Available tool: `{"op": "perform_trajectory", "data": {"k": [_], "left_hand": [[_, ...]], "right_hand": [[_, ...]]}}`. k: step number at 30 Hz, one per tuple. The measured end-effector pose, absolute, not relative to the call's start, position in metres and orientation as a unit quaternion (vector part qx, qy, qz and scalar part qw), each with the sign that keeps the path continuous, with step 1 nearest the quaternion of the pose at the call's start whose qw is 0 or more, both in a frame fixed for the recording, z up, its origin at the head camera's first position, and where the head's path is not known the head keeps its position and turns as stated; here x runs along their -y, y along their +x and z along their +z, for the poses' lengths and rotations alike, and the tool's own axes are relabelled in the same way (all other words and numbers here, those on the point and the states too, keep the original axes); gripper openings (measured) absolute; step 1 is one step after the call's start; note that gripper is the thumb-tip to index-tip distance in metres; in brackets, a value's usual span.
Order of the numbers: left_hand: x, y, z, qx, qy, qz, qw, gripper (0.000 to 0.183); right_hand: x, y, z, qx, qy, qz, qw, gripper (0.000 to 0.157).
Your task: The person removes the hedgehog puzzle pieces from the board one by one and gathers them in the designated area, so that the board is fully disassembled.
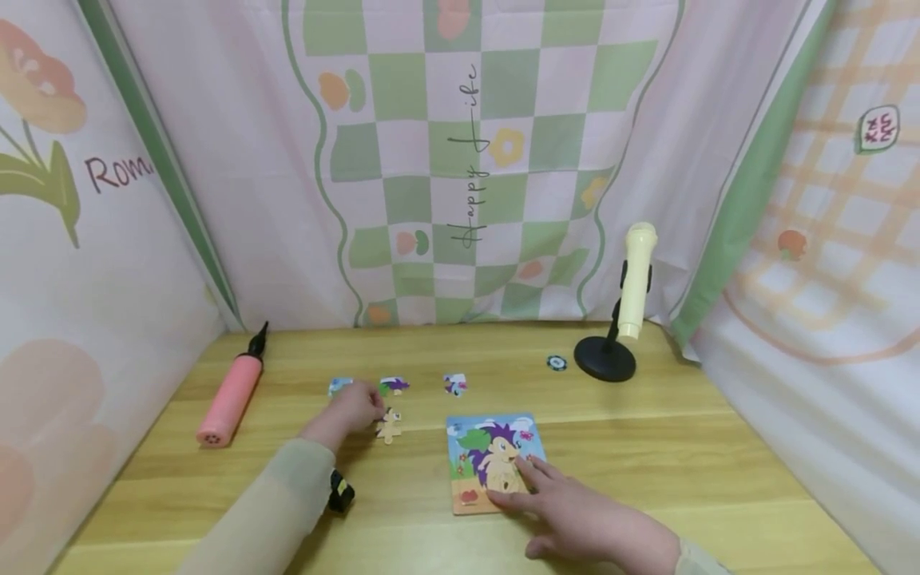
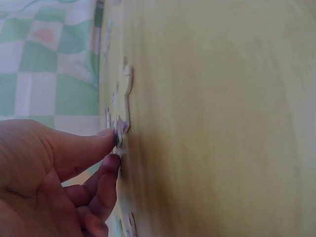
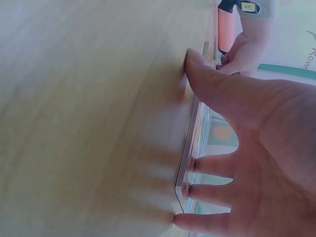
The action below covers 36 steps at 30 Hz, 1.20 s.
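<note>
On puzzle brd (image 1: 494, 457), R fingers (image 1: 519, 502)

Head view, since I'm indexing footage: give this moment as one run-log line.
left hand: at loose jigsaw piece, grip unclear | right hand: touching hedgehog puzzle | microphone: on black stand

Pump (image 1: 232, 398) left, microphone (image 1: 636, 283) right, pieces (image 1: 389, 431) between, puzzle (image 1: 494, 461) in front

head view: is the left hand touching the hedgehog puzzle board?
No, the left hand is at a loose puzzle piece, left of the hedgehog board.
</note>
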<state>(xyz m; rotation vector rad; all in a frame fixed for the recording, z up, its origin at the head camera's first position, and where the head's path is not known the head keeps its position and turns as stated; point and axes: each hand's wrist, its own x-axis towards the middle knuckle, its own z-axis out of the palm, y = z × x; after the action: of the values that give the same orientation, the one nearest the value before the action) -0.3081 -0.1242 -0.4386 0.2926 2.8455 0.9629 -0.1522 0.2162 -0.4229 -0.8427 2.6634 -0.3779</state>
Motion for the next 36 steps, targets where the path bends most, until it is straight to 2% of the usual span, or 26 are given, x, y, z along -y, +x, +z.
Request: {"op": "perform_trajectory", "data": {"k": [8, 13, 25, 36], "left_hand": [[0.091, -0.302, -0.418, -0.93, 0.11, 0.341, 0.078, 0.005], [0.058, -0.292, -0.411, -0.914, 0.153, 0.363, 0.095, 0.015], [-0.018, -0.253, -0.426, -0.902, 0.266, 0.306, 0.151, 0.029], [-0.05, -0.239, -0.435, -0.92, 0.246, 0.269, 0.144, 0.033]], "right_hand": [[-0.216, -0.153, -0.424, -0.932, -0.298, -0.131, 0.159, 0.071], [-0.216, -0.153, -0.424, -0.932, -0.297, -0.13, 0.162, 0.07], [-0.216, -0.152, -0.426, -0.93, -0.32, -0.125, 0.131, 0.073], [-0.221, -0.154, -0.43, -0.924, -0.341, -0.125, 0.12, 0.072]]}}
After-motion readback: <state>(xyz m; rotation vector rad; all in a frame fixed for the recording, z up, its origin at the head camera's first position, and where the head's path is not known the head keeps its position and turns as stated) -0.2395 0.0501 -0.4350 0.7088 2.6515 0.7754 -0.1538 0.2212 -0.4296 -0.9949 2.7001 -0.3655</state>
